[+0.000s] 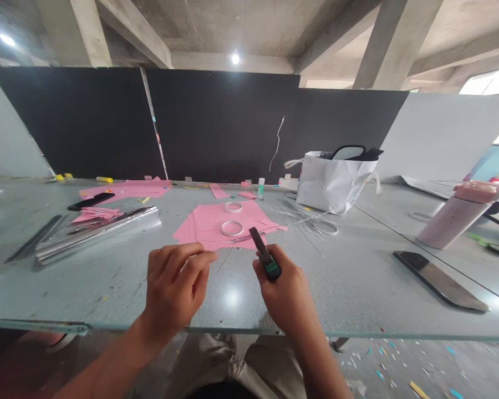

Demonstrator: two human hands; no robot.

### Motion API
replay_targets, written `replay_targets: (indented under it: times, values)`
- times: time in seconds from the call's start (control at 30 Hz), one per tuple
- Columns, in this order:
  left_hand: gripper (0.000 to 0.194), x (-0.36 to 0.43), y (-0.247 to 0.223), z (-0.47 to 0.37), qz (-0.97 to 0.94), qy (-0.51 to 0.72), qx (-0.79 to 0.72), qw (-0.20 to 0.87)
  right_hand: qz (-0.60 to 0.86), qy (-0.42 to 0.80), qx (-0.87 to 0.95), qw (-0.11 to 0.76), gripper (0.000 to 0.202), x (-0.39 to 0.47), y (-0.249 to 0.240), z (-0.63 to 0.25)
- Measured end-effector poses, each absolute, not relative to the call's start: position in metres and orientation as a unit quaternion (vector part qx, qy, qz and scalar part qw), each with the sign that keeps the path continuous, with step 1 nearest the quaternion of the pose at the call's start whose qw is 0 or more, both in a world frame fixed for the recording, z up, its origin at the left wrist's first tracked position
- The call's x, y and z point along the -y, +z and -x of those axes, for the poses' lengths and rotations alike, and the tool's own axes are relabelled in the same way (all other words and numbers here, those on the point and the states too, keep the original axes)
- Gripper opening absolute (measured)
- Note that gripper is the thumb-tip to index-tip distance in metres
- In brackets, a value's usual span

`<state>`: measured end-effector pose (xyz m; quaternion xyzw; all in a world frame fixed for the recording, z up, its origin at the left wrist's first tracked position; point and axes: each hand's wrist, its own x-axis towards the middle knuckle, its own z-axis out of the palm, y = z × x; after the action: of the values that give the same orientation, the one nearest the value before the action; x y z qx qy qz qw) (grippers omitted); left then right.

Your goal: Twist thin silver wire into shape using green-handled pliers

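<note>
My right hand (286, 285) is wrapped round a small black tool with a green band (271, 267), its dark bar pointing up and away from me; its exact kind is unclear. To its left, my left hand (175, 285) is raised over the table's near side, fingers curled and tips pinched together. Whatever may be in that pinch is too small to make out. A thin dark line, perhaps wire, shows on the table near the fingertips. Just beyond both hands lie pink paper sheets (203, 216), with two white rings (232, 228) on top.
Loose thin wires (307, 219) spread right of the paper, before a white bag (324, 180). A glue stick (260, 188) stands behind. Foil roll (100, 235) and black phone (91, 201) lie left; a pink bottle (451, 216) and dark phone (441, 281) are right. Dark partition (220, 127) behind.
</note>
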<state>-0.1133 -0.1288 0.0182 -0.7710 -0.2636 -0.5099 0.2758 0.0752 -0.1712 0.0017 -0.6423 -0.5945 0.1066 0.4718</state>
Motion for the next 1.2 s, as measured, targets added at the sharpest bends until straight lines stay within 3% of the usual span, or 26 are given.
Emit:
replay_targets:
  times: [0.17, 0.5, 0.6, 0.7, 0.87, 0.97, 1.03, 1.07, 1.2]
  values:
    - [0.018, 0.127, 0.03, 0.108, 0.754, -0.471, 0.246, 0.387, 0.634, 0.106, 0.6, 0.476, 0.016, 0.176, 0.001, -0.07]
    - [0.006, 0.124, 0.034, 0.099, 0.758, -0.502, 0.236, 0.343, 0.627, 0.097, 0.594, 0.496, 0.017, 0.179, 0.001, -0.067]
    - [0.009, 0.125, 0.033, 0.092, 0.76, -0.545, 0.262, 0.238, 0.626, 0.086, 0.591, 0.502, 0.017, 0.178, 0.002, -0.067]
    - [0.013, 0.127, 0.036, 0.089, 0.771, -0.547, 0.32, 0.061, 0.626, 0.069, 0.596, 0.499, 0.018, 0.177, 0.001, -0.069]
    - [0.019, 0.123, 0.049, 0.094, 0.734, -0.441, 0.376, -0.354, 0.629, 0.048, 0.604, 0.488, 0.019, 0.176, -0.001, -0.072]
    - [0.021, 0.117, 0.054, 0.098, 0.71, -0.362, 0.349, -0.494, 0.618, 0.065, 0.616, 0.484, 0.018, 0.175, -0.001, -0.073]
    - [0.02, 0.116, 0.053, 0.102, 0.736, -0.367, 0.34, -0.455, 0.615, 0.085, 0.616, 0.485, 0.017, 0.173, -0.001, -0.075]
    - [0.019, 0.116, 0.051, 0.104, 0.755, -0.407, 0.344, -0.384, 0.615, 0.096, 0.613, 0.486, 0.016, 0.172, -0.002, -0.077]
    - [0.015, 0.123, 0.038, 0.114, 0.743, -0.597, 0.275, 0.127, 0.62, 0.127, 0.6, 0.489, 0.017, 0.168, -0.004, -0.085]
